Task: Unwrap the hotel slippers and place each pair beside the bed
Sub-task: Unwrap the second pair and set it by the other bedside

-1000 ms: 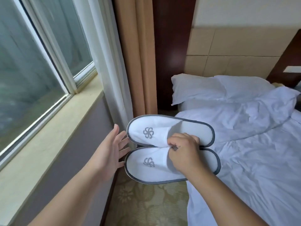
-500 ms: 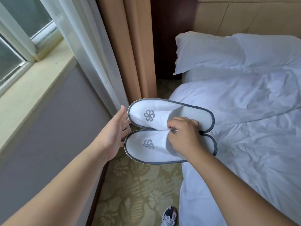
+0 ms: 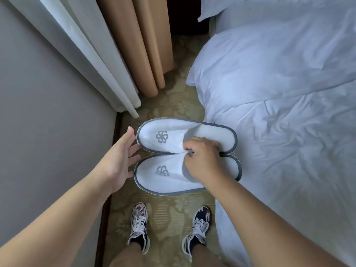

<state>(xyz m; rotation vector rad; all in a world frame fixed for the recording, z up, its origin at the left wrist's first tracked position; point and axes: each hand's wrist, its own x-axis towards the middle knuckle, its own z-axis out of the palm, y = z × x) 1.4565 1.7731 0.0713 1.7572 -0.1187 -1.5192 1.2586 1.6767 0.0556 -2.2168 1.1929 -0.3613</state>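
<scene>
A pair of white hotel slippers (image 3: 169,151) with grey trim and grey swirl logos hangs side by side in the air, toes pointing left, above the carpet strip beside the bed (image 3: 289,112). My right hand (image 3: 202,160) pinches both slippers together at the edges of their uppers. My left hand (image 3: 121,158) is open, fingers spread, its fingertips at or just short of the slippers' toes. No wrapper shows on them.
A narrow strip of patterned green carpet (image 3: 173,105) runs between the grey wall (image 3: 48,112) and the bed's rumpled white duvet. White and tan curtains (image 3: 134,54) hang at the far end. My two sneakers (image 3: 138,228) stand on the carpet below the slippers.
The view has tilted down from the window and headboard to the floor, and my feet have come into view. The slippers stay in my right hand, now over the carpet strip.
</scene>
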